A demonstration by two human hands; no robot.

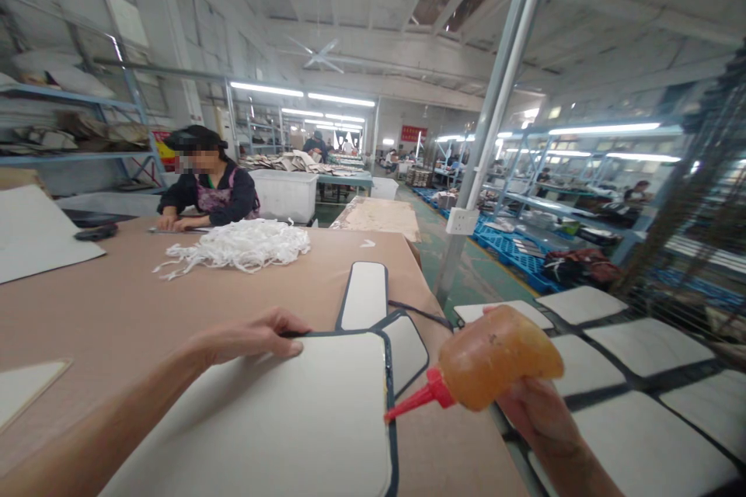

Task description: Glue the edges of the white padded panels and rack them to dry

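My left hand (277,332) pinches the far edge of a large white panel (280,419) with a dark border, thumb on top and fingers over the rim. Closed around an amber squeeze bottle of glue (495,357) is my right hand (536,411), partly hidden behind it. The bottle lies tilted, and its red nozzle (416,397) touches the panel's right border. A shiny wet-looking line runs along that border above the tip. Just beyond the panel lie two smaller dark-edged white pieces, one long (364,295) and one partly covered (405,349).
A heap of white strips (245,245) lies farther back on the brown table (326,287), near a seated co-worker (210,186). More white panels (646,431) are spread out at the right. A metal post (495,93) with a socket box rises beyond the table's right edge.
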